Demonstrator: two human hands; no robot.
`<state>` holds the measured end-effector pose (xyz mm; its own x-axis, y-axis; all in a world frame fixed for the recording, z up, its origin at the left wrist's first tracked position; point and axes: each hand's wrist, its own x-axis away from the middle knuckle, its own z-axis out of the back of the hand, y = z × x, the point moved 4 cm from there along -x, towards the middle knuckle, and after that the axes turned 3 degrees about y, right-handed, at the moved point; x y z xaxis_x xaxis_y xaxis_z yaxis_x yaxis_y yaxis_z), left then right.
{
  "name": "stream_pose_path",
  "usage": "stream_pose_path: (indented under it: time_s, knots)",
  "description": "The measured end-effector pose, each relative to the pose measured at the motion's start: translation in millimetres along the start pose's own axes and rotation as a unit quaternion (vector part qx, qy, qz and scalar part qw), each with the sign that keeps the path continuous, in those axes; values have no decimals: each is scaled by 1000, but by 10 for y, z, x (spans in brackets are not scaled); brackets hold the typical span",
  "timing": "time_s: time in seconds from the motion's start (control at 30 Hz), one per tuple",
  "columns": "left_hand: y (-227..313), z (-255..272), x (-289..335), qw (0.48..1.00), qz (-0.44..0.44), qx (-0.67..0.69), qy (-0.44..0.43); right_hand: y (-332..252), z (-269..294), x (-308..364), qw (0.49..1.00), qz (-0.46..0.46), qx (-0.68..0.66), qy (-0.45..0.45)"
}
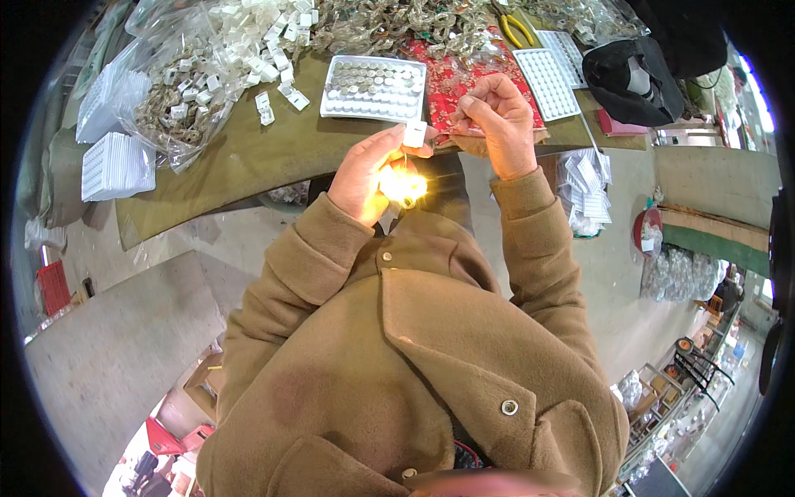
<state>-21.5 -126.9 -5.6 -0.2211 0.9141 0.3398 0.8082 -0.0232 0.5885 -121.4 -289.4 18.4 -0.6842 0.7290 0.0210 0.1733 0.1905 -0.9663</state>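
Observation:
My left hand (362, 172) grips a small white plastic battery box (415, 134) between thumb and fingers, above the table's near edge. Just below the box, a bundle of lit string lights (403, 184) glows bright yellow against my palm; the glare hides its wires. My right hand (502, 124) is raised over a red patterned cloth (445, 79), with thumb and fingertips pinched together. Whatever they hold, if anything, is too small to make out. Beyond my left hand lies a white tray (373, 114) with rows of silver button cells (373, 79).
White battery boxes (263, 62) and tangled wire lights (373, 29) heap along the table's (273, 137) far side. Stacked white trays (118, 168) and a clear bag (178, 124) are at left. Yellow-handled pliers (517, 30), a cell tray (546, 84) and a black bag (633, 83) lie right.

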Motion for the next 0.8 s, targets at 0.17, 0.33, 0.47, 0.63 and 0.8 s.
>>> stream_pose_path:
  time_s: [0.17, 0.33, 0.47, 0.63, 0.8]
  knots:
    - [-15, -5, -20, 1000, 13, -17, 1, 5, 39, -38, 1000, 0, 13, -8]
    - [12, -2, -34, 1000, 8, -7, -3, -5, 3, 37, 998, -47, 22, -25]
    - [-9, -2, -28, 1000, 6, 0, 28, 1, -49, 93, 994, -102, 2, -36]
    - [-11, 18, -14, 998, 22, 2, 56, 57, -117, 164, 993, -109, -11, -36]
    - [20, 55, 17, 999, 16, 14, 41, 128, -239, 217, 982, -159, -88, -54]
